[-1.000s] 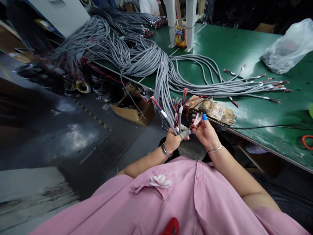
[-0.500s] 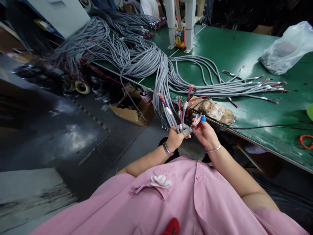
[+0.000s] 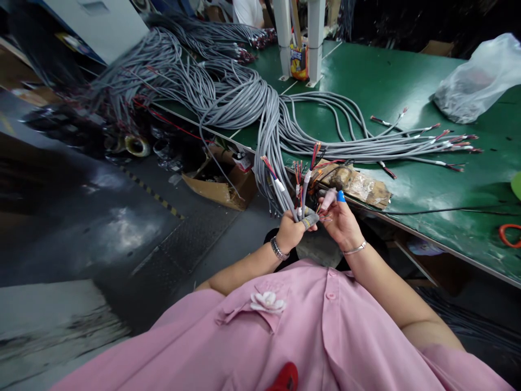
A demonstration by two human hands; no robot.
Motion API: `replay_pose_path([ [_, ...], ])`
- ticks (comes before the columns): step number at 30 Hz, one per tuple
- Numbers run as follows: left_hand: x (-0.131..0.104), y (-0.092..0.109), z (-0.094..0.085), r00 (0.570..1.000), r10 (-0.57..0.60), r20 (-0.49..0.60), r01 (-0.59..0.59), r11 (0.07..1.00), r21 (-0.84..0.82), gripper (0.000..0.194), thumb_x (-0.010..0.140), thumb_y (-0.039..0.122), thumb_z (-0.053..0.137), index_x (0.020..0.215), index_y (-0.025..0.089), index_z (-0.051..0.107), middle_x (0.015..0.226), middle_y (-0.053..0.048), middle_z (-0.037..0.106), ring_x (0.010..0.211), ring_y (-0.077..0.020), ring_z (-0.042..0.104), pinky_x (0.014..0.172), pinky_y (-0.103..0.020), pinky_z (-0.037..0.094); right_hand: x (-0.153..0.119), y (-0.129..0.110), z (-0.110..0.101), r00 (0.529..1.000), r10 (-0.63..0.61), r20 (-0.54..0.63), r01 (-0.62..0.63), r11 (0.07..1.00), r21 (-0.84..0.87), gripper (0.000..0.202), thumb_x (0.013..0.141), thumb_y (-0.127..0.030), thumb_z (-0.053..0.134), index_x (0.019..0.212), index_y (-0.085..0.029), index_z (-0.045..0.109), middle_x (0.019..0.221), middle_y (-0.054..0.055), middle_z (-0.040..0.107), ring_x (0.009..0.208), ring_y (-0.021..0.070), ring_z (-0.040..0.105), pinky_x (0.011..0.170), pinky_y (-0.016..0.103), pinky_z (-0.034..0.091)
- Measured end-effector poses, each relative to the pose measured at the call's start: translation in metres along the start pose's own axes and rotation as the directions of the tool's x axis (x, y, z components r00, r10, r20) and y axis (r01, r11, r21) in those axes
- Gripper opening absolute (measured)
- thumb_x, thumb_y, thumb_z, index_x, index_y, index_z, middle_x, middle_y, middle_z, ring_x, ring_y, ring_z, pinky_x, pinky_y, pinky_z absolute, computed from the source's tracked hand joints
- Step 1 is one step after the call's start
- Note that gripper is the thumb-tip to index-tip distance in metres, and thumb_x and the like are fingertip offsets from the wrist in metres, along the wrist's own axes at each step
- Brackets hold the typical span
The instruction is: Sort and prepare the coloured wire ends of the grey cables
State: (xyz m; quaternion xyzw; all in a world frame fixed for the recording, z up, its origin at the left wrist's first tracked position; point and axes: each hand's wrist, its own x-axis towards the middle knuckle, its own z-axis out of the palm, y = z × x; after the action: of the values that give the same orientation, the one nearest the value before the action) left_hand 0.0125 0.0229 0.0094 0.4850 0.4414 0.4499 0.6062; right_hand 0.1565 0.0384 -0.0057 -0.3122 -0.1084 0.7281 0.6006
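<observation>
My left hand (image 3: 291, 231) is closed around the ends of several grey cables (image 3: 287, 202). Their stripped ends fan upward in red, blue and dark wires (image 3: 313, 157), with white wrapping where the grey jacket stops. One cable end points right, toward the other hand, showing thin coloured wires (image 3: 324, 217). My right hand (image 3: 341, 224) is at those wires with its fingers pinched together; a blue covering sits on one fingertip and a pale pinkish wrap on another. What exactly lies between these fingers is too small to make out.
A thick bundle of grey cables (image 3: 240, 98) drapes over the green table (image 3: 378, 70). On the table edge lies a taped cardboard piece (image 3: 362, 184). A plastic bag (image 3: 472, 87) and orange-handled tool (image 3: 509, 234) are to the right. An open carton (image 3: 220, 184) stands below.
My right hand's fingers have shifted slightly at the thin wires, and the pale-wrapped finger has turned. My left hand keeps its hold on the cables, almost unmoved.
</observation>
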Motion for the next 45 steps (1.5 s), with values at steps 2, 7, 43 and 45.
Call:
replay_pose_path([
  [2,-0.002,0.0,-0.002,1.0,0.006,-0.002,-0.006,1.0,-0.012,0.025,0.073,0.036,0.076,0.067,0.014,0.065,0.055,-0.001,0.064,0.048,-0.01,0.057,0.051,-0.022,0.046,-0.001,-0.002,0.0,1.0,0.017,0.0,-0.017,1.0,-0.002,0.038,0.083,-0.058,0.062,0.085,-0.02,0.067,0.082,0.002,0.072,0.062,0.0121,0.06,0.057,0.026,0.05],
  [7,-0.008,-0.001,-0.007,0.999,0.031,-0.019,-0.032,0.998,-0.05,0.023,0.074,0.036,0.075,0.071,0.015,0.065,0.058,-0.001,0.065,0.052,-0.0112,0.06,0.055,-0.024,0.049,-0.002,-0.005,0.0,1.0,0.009,-0.019,-0.01,0.999,-0.047,0.03,0.083,-0.05,0.066,0.088,-0.021,0.067,0.086,0.002,0.072,0.064,0.0111,0.061,0.057,0.023,0.049],
  [43,-0.001,-0.001,0.003,0.998,0.016,-0.055,-0.014,0.999,0.038,0.03,0.072,0.042,0.076,0.067,0.014,0.064,0.056,-0.001,0.065,0.049,-0.0104,0.057,0.05,-0.022,0.047,0.001,0.0,0.002,0.999,-0.051,-0.019,0.051,0.999,-0.011,0.026,0.08,-0.045,0.072,0.086,-0.019,0.067,0.077,0.0,0.07,0.064,0.0108,0.06,0.057,0.024,0.048],
  [45,-0.001,-0.001,0.002,0.999,0.013,-0.053,-0.011,0.999,0.038,0.03,0.071,0.042,0.076,0.067,0.015,0.064,0.055,-0.001,0.064,0.049,-0.0104,0.057,0.05,-0.022,0.047,0.0,0.0,0.002,0.998,-0.05,-0.027,0.05,0.999,-0.011,0.026,0.079,-0.045,0.072,0.085,-0.02,0.067,0.078,0.0,0.07,0.064,0.0113,0.061,0.057,0.024,0.048],
])
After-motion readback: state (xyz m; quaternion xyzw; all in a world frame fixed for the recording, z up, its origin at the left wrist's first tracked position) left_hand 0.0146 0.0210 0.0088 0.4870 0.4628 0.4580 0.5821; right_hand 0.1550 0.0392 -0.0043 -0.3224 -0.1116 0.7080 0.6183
